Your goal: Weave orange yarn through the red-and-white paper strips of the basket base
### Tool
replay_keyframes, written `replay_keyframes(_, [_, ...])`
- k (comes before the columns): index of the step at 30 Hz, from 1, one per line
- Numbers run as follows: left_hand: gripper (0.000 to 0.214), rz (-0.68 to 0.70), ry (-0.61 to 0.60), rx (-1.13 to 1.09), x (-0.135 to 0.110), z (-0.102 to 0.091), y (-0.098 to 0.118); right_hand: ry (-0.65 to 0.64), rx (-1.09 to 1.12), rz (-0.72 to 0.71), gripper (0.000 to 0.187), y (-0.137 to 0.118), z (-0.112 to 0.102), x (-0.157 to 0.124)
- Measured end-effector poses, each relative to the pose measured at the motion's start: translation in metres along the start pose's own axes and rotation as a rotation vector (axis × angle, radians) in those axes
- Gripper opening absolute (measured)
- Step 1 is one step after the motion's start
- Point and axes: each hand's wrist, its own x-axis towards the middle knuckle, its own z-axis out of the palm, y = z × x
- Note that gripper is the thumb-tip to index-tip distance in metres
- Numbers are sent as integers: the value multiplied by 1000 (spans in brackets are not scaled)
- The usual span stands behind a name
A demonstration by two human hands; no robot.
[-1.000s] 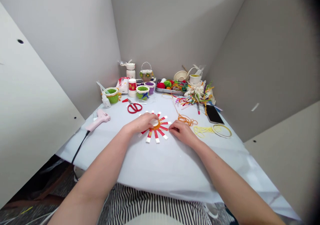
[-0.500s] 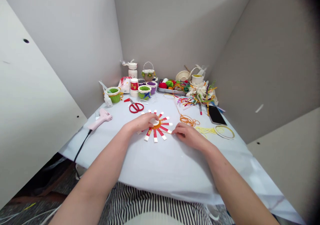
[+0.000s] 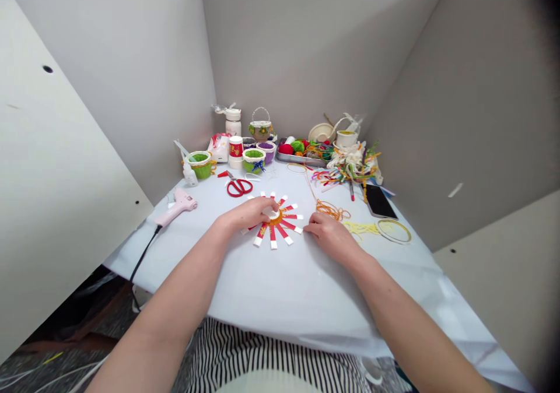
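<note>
A paper cup cut into red-and-white strips [image 3: 273, 237] lies splayed flat like a sun, with orange yarn [image 3: 275, 218] wound around its white centre. My left hand [image 3: 254, 212] holds it from the left, thumb and fingers closed at the middle. Just off the tips of the right-hand strips, my right hand [image 3: 327, 232] is closed in a pinch on the orange yarn; the strand itself hardly shows there. Behind that hand sits a loose tangle of orange yarn [image 3: 332, 210].
Red-handled scissors [image 3: 239, 187] and a pink glue gun [image 3: 178, 206] lie to the left. Small green baskets [image 3: 254, 161], a tray of yarn balls [image 3: 301, 158] and a heap of scraps [image 3: 354, 162] line the back. A phone [image 3: 380, 201] and yellow-wrapped ring [image 3: 394, 231] lie right.
The orange strand stretched from the cup to my right hand showed more clearly before. Both hands keep nearly the same places; the view has shifted slightly.
</note>
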Motion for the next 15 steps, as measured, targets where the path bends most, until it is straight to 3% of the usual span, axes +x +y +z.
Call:
replay_keyframes(7, [39,117,-24,-59,3,9,1,114,124,108,28,9,12,10])
replay_keyframes(10, [41,172,-44,-82,3,13,4,176,193,223,25,13,19,18])
replay_keyframes(15, [38,169,-51,-68,2,14,13,181,250,292,22,18,29,27])
